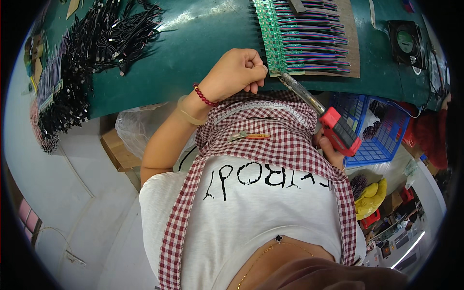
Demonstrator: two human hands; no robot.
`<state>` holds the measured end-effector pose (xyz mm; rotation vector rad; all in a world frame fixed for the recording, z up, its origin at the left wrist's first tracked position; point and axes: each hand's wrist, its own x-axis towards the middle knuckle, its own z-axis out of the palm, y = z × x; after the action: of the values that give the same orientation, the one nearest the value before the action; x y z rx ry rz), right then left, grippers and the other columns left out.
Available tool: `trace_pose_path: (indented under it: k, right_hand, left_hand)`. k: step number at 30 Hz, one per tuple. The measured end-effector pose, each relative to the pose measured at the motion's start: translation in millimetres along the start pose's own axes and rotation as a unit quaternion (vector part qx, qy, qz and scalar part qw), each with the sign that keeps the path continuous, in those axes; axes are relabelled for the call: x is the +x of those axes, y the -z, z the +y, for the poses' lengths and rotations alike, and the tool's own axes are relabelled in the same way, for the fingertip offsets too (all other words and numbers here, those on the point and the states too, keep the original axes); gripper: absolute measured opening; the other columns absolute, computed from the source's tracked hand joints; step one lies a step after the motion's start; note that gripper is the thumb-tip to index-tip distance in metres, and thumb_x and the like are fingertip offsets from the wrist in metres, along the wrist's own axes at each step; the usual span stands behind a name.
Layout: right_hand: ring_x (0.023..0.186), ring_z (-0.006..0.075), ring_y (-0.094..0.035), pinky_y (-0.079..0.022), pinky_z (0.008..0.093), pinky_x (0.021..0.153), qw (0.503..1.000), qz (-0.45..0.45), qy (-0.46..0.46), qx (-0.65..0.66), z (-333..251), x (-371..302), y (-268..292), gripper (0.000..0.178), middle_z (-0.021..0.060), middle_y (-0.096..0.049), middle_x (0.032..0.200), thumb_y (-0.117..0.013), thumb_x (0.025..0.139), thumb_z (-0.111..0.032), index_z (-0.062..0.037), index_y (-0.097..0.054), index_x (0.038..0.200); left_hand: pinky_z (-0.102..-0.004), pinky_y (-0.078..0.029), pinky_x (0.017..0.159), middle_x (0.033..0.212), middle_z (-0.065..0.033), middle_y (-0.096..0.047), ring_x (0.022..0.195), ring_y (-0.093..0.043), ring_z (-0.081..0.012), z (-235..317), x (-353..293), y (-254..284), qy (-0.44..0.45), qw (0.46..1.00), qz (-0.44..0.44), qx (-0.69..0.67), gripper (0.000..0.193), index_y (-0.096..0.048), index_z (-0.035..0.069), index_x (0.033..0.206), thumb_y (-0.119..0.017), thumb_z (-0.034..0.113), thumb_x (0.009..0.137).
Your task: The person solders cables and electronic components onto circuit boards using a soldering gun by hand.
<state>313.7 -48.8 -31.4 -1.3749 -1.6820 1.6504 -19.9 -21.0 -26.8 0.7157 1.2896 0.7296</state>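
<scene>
My left hand point(241, 71) is closed at the table's near edge, fingertips pinched beside the near end of a row of green circuit boards point(270, 41). Whatever lies between those fingers is too small to make out. In my right hand point(329, 151) is a soldering iron point(314, 100) with a metal barrel and a red and black handle. Its tip points up and left, at the near end of the boards, close to my left fingertips; contact cannot be made out. Bundles of thin coloured wires point(316, 46) run rightward from the boards.
Under the wires lies a brown cardboard sheet point(355, 43), and a dark block point(297, 6) rests on top. Black cables point(104, 46) heap at the table's left. A square black fan point(407, 44) stands right. Orange-handled cutters point(251, 137) lie on my apron. A blue basket point(379, 158) is below right.
</scene>
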Motion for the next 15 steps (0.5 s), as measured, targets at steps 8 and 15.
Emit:
trace_pose_path:
  k: [8,15]
  right_hand:
    - [0.075,0.0107,-0.058,-0.047,0.0259,0.068,0.991,0.034,-0.046,0.120,2.5,-2.1,0.9,0.017,0.0023,-0.063,0.082,-0.068,0.078,-0.006,-0.0020,-0.063,0.094]
    - [0.075,0.0115,-0.058,-0.046,0.0262,0.069,0.999,0.009,-0.027,0.037,2.1,1.1,-0.6,0.019,0.0017,-0.062,0.082,-0.068,0.078,-0.006,-0.0010,-0.062,0.095]
  left_hand:
    - [-0.0175,-0.039,0.044,0.063,-0.0053,-0.059,0.050,-0.053,-0.0067,1.9,-0.4,0.7,-0.001,1.000,0.000,-0.002,0.014,-0.052,0.001,0.075,-0.056,0.011,0.083]
    - [-0.0175,-0.039,0.044,0.063,-0.0054,-0.059,0.050,-0.053,-0.0068,2.6,-1.3,-1.1,0.004,1.000,0.004,-0.006,0.014,-0.052,0.001,0.076,-0.056,0.012,0.083]
